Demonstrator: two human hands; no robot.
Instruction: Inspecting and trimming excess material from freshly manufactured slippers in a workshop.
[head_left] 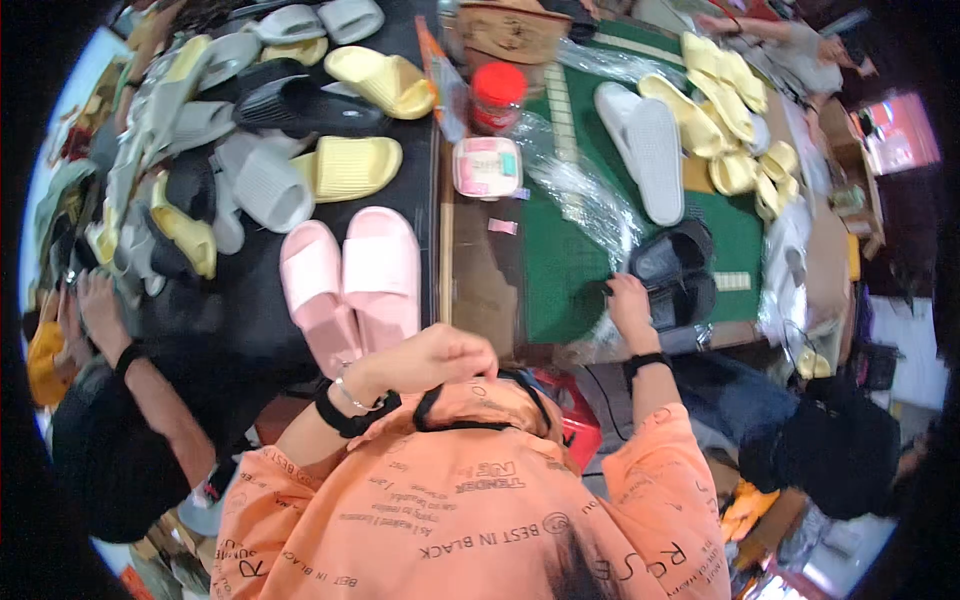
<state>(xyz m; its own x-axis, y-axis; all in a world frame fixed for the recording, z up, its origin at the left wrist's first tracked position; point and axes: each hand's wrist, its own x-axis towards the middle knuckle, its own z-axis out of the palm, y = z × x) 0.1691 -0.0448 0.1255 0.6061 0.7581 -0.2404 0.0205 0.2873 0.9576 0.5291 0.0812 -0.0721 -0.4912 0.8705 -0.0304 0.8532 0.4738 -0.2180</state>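
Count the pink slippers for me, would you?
2: the left slipper and the right slipper, side by side on the black table, just beyond the left hand. More could be hidden.

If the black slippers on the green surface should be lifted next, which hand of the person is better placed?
Probably the right hand: it is right beside the black slippers. The left hand is farther left, close to the pink slippers.

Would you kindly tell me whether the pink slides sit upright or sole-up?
Upright: both pink slides show their broad straps on top, with the footbeds facing up behind them.
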